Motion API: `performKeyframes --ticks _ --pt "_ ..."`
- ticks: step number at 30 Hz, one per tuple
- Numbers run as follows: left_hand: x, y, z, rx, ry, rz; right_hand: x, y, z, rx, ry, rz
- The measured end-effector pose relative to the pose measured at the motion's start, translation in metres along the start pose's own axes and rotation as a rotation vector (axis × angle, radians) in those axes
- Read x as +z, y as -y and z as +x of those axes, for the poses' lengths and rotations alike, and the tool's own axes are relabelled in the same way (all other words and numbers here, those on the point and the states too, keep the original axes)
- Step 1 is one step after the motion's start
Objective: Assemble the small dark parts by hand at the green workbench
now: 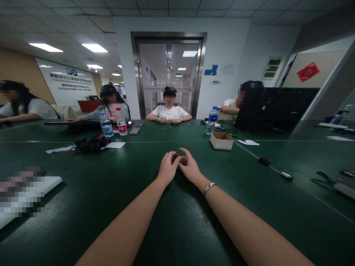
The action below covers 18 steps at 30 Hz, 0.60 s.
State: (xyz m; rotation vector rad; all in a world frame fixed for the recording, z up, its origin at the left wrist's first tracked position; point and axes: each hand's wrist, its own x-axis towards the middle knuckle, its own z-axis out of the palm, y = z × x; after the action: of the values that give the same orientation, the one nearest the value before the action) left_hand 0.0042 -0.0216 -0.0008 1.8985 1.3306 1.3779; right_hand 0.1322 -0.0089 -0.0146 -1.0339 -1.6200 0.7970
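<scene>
1. The left hand [168, 168] and the right hand [191, 166] are held close together over the middle of the green tabletop [138, 173].
2. A small dark thing [178, 153] is seen between the two hands, right at the fingertips. It is mostly hidden, so what it is cannot be made out.
3. The fingers of the left hand are bent in toward the thumb, with just a little gap, and the small dark thing seems to be pinched there.
4. On the right hand, one finger is lifted and spread away from the thumb. The other fingers are tucked under, and whether anything is gripped by them cannot be made out.
5. A silver bracelet [209, 188] is worn on the right wrist.
6. To the right and farther off, a small open box [222, 141] is set on the tabletop, and a bottle with a blue label [212, 121] is stood just behind it.
7. A long cable [249, 150] is stretched from near the box toward the near right.
8. To the far left, a black bundle [91, 144] is laid beside a white paper [115, 145]. Behind them, a clear bottle [106, 125] and a bottle with a red label [121, 122] are stood side by side.
9. At the far side, a person in a white shirt [171, 112] is seated, with both hands rested on the tabletop.
</scene>
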Motion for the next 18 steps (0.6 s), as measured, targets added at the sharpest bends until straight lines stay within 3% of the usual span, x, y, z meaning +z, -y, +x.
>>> performKeyframes --ticks 4,8,12,14,18 --pt "0.002 0.001 0.002 -0.025 0.0 0.165 0.002 0.007 -0.005 0.012 0.11 0.033" --pt "-0.027 0.016 0.009 -0.092 -0.044 0.39 0.004 0.013 -0.009 0.061 0.22 0.04" --pt "-0.095 0.041 0.008 -0.332 -0.018 0.698 0.001 0.01 -0.008 0.087 0.206 -0.074" --pt "-0.136 0.05 -0.001 -0.361 0.064 0.833 -0.006 0.007 -0.005 0.057 0.194 -0.183" --pt "-0.214 0.058 -0.037 -0.447 0.131 0.994 -0.045 0.005 0.003 -0.037 0.139 -0.516"
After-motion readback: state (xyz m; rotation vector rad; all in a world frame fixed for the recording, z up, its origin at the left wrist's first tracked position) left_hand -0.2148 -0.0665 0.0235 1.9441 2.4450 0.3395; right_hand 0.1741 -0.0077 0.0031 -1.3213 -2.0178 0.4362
